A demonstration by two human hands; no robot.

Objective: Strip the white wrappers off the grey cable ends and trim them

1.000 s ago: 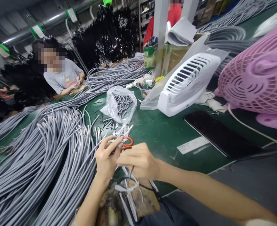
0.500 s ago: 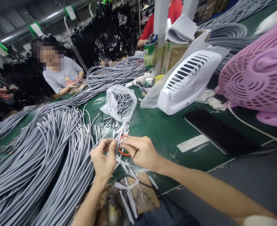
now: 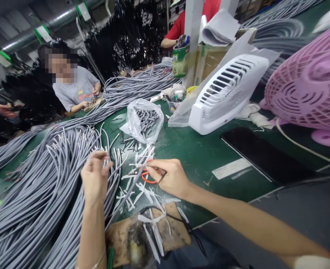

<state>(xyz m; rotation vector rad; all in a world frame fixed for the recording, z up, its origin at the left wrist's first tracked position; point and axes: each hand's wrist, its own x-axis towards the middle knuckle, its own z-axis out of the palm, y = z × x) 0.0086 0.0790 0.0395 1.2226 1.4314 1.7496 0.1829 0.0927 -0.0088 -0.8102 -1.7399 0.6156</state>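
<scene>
My right hand [image 3: 170, 177] pinches the end of a grey cable [image 3: 135, 184], which runs down and left from the fingertips. A short, thin black piece [image 3: 162, 176] sticks out by its curled fingers; what it is I cannot make out. Orange loop handles, like those of scissors [image 3: 149, 181], lie on the table just under that hand. My left hand [image 3: 95, 173] is raised over a large bundle of grey cables [image 3: 55, 179], fingers bent and apart, nothing seen in them. White strips [image 3: 142, 192] lie scattered between the hands.
A clear plastic bag [image 3: 145, 121] of short grey tubes lies ahead, thin black pieces beside it. To the right are a white fan-like device [image 3: 229, 93], a pink fan [image 3: 307, 86] and a black phone [image 3: 265, 157]. A scorched board [image 3: 170, 231] is nearest me. Across the table sits a person [image 3: 74, 89].
My left hand has let go of the cable and moved left over the bundle, its fingers opening. My right hand stays almost in place, holding the cable end.
</scene>
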